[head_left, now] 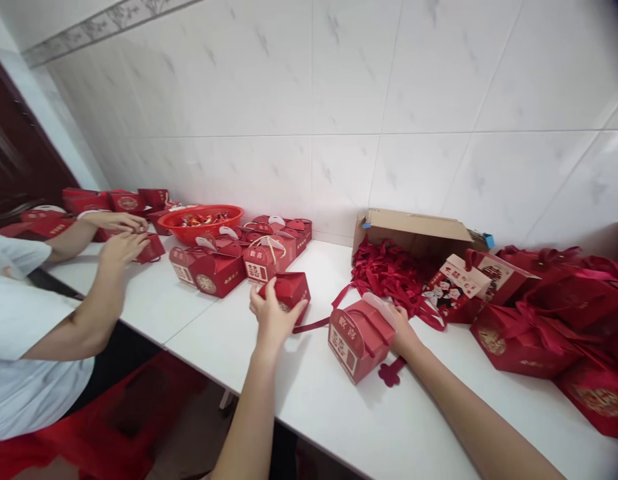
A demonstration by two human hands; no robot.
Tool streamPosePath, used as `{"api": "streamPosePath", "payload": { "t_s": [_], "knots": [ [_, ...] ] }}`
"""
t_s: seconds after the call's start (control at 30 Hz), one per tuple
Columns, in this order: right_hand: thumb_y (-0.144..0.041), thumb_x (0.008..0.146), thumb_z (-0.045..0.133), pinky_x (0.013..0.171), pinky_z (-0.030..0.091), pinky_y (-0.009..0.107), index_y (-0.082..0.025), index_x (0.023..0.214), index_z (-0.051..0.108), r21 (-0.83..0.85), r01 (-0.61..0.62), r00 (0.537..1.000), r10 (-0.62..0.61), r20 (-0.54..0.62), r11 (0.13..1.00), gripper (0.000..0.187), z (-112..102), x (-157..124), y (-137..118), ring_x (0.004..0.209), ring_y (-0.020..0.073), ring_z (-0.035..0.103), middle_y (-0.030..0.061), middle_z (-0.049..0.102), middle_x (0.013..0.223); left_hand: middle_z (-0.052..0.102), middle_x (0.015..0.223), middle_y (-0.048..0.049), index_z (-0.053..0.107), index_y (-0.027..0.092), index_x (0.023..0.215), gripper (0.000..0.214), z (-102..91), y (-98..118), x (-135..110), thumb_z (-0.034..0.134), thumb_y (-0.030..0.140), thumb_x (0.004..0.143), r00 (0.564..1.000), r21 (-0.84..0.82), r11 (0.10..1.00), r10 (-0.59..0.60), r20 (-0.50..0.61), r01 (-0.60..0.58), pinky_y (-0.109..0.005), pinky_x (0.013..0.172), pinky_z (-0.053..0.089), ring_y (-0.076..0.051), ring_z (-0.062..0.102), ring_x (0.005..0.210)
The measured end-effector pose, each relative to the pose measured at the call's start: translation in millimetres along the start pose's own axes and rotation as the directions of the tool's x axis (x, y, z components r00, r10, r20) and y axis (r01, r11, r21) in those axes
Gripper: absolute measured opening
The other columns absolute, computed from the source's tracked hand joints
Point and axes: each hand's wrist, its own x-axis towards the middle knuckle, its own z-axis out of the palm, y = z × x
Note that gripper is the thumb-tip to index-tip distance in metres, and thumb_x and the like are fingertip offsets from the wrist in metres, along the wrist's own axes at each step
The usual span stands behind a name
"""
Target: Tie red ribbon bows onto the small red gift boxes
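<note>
My left hand [273,317] grips a small red gift box [289,289] from its near side, setting it on the white table [319,400] beside a row of similar boxes [249,257]. My right hand [401,331] is closed on the far side of another red gift box [356,337] with gold characters, which stands on the table in front of me. A red ribbon [313,325] trails between the two boxes.
A pile of red ribbons [389,270] spills from a tipped cardboard carton [419,230]. Red bags [549,313] lie at the right. A red bowl [206,222] with sweets stands at the back. A person in white [23,333] at the left handles a box [151,248].
</note>
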Motion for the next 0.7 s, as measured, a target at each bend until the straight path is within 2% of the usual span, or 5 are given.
{"api": "streamPosePath", "payload": {
  "t_s": [0.13,0.2,0.4,0.6,0.7],
  "knots": [
    [-0.026,0.089,0.037,0.094,0.034,0.045,-0.025,0.123,0.058,0.063,0.009,0.999,-0.007,-0.033,0.998,0.041,3,-2,3,0.108,0.0285,0.055,0.0105,0.066,0.109,0.03,0.138,-0.0157,0.048,0.02,0.121,0.047,-10.2,37,-14,0.057,0.043,0.081,0.997,-0.092,0.994,0.058,0.059,-0.053,-0.055,0.107,0.027,-0.034,0.026,0.132],
    [-0.026,0.088,0.038,0.095,0.035,0.047,-0.027,0.127,0.055,0.082,0.008,0.999,-0.005,-0.042,0.997,0.043,6,-2,4,0.107,0.0289,0.056,0.0099,0.066,0.108,0.044,0.128,-0.0116,0.052,0.022,0.114,0.038,-24.4,59,-24,0.049,0.047,0.086,0.961,-0.172,0.977,0.165,0.22,-0.129,-0.048,0.107,0.031,-0.028,0.037,0.127],
    [-0.033,0.082,0.049,0.097,0.036,0.049,-0.026,0.127,0.053,0.102,0.07,0.996,-0.065,-0.055,0.992,0.045,12,0,7,0.109,0.0301,0.056,0.0097,0.065,0.114,0.052,0.122,-0.0108,0.054,0.024,0.114,0.055,-33.9,90,-57,0.062,0.058,0.072,0.669,-0.233,0.93,0.367,0.646,-0.285,-0.048,0.098,0.041,-0.031,0.046,0.117],
    [-0.035,0.079,0.05,0.087,0.045,0.042,-0.025,0.115,0.058,0.24,0.014,0.996,0.008,-0.092,0.971,0.038,15,2,10,0.093,0.0264,0.063,0.007,0.068,0.099,0.031,0.143,-0.0128,0.045,0.024,0.124,0.051,-8.0,70,-73,0.061,0.037,0.078,0.722,-0.244,0.922,0.387,0.574,-0.3,-0.05,0.106,0.033,-0.031,0.028,0.134],
    [-0.035,0.083,0.044,0.072,0.049,0.038,-0.021,0.095,0.059,0.352,-0.07,0.98,0.13,-0.149,0.933,0.023,7,7,12,0.073,0.0238,0.064,0.0066,0.068,0.082,0.028,0.145,-0.0104,0.038,0.027,0.133,0.059,-15.5,61,-65,0.059,0.028,0.078,0.68,-0.316,0.907,0.419,0.602,-0.279,-0.045,0.106,0.036,-0.027,0.029,0.135]
  ]
}}
